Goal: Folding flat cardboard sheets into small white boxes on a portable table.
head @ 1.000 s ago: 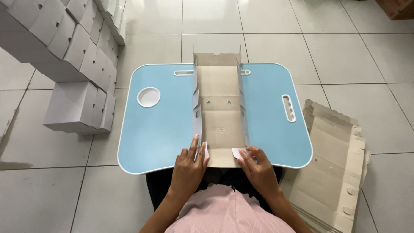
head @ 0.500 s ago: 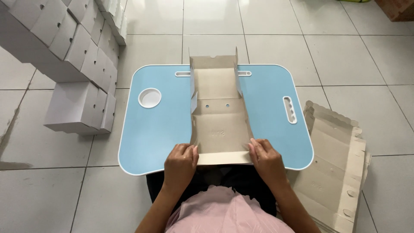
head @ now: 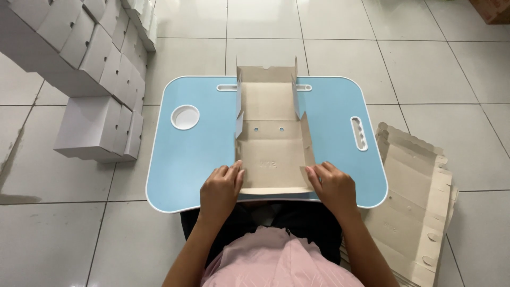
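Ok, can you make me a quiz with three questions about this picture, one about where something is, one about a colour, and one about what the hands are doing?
1. Where is the stack of flat cardboard?
A. On the floor at the person's right
B. On the tray table
C. Under the white boxes

2. What colour is the tray table?
A. Red
B. Light blue
C. Green

3. What are the left hand and right hand doing?
A. Resting in the lap
B. Holding a cup
C. Gripping the near corners of the cardboard box blank

Answers: 1 A, it lies on the tiles beside the table. 2 B, its top is light blue. 3 C, one hand is on each near corner.
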